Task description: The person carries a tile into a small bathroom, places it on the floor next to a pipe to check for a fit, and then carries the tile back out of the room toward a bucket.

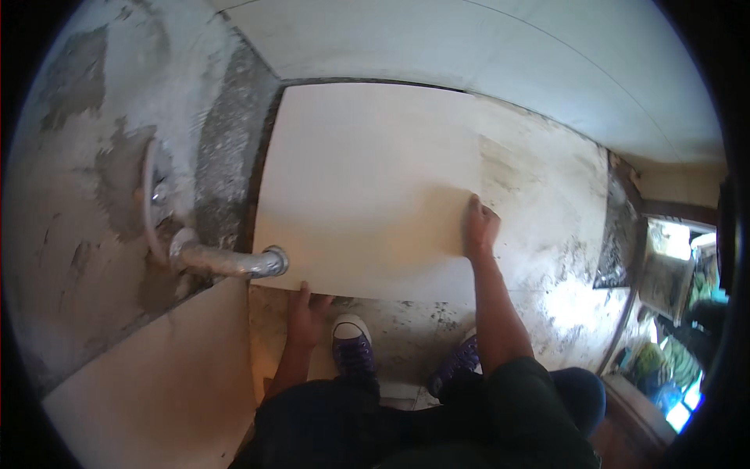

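Observation:
A large white tile (359, 187) lies almost flat on the floor before me, its far side close along the wall. My left hand (306, 314) grips the near edge by the left corner, the thumb on top and the other fingers partly hidden at the edge. At the right edge, my right hand (482, 228) is closed with its fingers curled against the tile; their tips are hidden. A shadow falls on the white surface beside that hand.
A silvery elbow pipe (226, 262) juts from the rough left wall (94, 125) over the near left corner. Smudged pale tiles (547, 187) continue to the right. My purple sneakers (353, 348) stand close to the near edge. A doorway (672, 266) with clutter is at far right.

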### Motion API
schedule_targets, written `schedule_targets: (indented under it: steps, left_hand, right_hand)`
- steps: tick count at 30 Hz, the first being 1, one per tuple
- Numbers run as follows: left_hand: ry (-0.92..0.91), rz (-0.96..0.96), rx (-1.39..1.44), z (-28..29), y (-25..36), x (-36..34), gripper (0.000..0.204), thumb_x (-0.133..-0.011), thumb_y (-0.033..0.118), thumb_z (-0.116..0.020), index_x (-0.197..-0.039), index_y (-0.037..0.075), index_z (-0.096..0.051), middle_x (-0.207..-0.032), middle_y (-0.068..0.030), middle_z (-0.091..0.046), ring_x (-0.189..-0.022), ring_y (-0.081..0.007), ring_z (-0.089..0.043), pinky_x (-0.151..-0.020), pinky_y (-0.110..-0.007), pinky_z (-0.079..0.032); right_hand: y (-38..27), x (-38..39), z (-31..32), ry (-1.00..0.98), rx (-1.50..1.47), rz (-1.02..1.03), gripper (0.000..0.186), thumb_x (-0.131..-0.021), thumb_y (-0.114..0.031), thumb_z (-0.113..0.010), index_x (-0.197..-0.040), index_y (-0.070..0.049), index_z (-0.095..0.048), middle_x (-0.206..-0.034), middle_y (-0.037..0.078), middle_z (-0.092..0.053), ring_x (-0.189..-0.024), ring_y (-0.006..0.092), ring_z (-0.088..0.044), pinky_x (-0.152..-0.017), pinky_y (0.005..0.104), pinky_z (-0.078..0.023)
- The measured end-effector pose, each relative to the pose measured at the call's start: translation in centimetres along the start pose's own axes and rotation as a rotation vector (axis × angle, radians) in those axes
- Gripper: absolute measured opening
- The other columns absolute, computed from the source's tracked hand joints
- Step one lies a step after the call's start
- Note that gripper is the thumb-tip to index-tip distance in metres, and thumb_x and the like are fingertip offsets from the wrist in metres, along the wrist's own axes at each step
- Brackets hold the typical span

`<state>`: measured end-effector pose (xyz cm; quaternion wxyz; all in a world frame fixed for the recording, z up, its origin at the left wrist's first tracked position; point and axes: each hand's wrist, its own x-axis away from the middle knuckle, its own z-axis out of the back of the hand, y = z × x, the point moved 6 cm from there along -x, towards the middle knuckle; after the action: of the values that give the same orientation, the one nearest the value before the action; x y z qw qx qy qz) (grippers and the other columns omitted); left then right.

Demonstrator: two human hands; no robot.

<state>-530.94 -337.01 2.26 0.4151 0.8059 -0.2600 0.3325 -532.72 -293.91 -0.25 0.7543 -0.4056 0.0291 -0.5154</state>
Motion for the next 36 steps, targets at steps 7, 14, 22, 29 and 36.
schedule_targets:
  steps: [7,14,22,29,36]
  left_hand:
    - [0.047,-0.059,-0.109,0.3,1.4,-0.3,0.038,-0.101,0.029,-0.047,-0.131,0.007,-0.044,-0.122,-0.0074,-0.055,-0.110,-0.0192,-0.056,-0.091,-0.035,-0.052]
    - [0.039,-0.082,-0.031,2.2,1.6,-2.0,0.038,-0.099,0.029,-0.051,-0.131,0.009,-0.045,-0.121,-0.0068,-0.056,-0.107,-0.0190,-0.059,-0.085,-0.033,-0.055]
    - [0.052,-0.082,-0.183,3.8,1.8,-3.3,0.041,-0.100,0.033,-0.049,-0.131,0.006,-0.046,-0.125,-0.0068,-0.054,-0.114,-0.0190,-0.055,-0.095,-0.035,-0.050]
    - [0.144,-0.020,-0.047,4.5,1.7,-3.8,0.028,-0.098,0.028,-0.054,-0.121,0.012,-0.049,-0.116,-0.0021,-0.055,-0.105,-0.0184,-0.057,-0.090,-0.037,-0.050]
    - [0.173,-0.004,-0.101,4.1,1.9,-3.9,0.026,-0.098,0.030,-0.054,-0.119,0.015,-0.050,-0.110,0.0006,-0.059,-0.098,-0.0141,-0.061,-0.083,-0.034,-0.054]
  right_hand:
    - [0.6,1.3,-1.1,-0.041,-0.388,-0.061,0.051,-0.092,-0.040,-0.058,-0.066,0.004,-0.060,-0.056,0.002,-0.051,-0.054,0.0119,-0.044,-0.051,0.0331,-0.037]
    - [-1.5,2.3,-2.1,-0.051,-0.366,-0.045,0.050,-0.093,-0.038,-0.058,-0.067,0.006,-0.060,-0.056,0.003,-0.051,-0.056,0.0112,-0.044,-0.053,0.0321,-0.037]
    - [-1.1,1.3,-3.1,-0.045,-0.376,-0.074,0.054,-0.091,-0.041,-0.058,-0.067,0.007,-0.061,-0.054,0.005,-0.051,-0.055,0.0136,-0.044,-0.055,0.0344,-0.039]
    - [-1.5,0.8,-2.7,0.032,-0.172,-0.016,0.056,-0.091,-0.043,-0.056,-0.063,0.006,-0.056,-0.053,0.015,-0.050,-0.053,0.0209,-0.043,-0.057,0.0419,-0.039]
    - [-1.5,1.0,-2.7,0.004,-0.249,-0.103,0.056,-0.089,-0.042,-0.058,-0.061,0.006,-0.054,-0.053,0.014,-0.048,-0.053,0.0208,-0.042,-0.056,0.0404,-0.038]
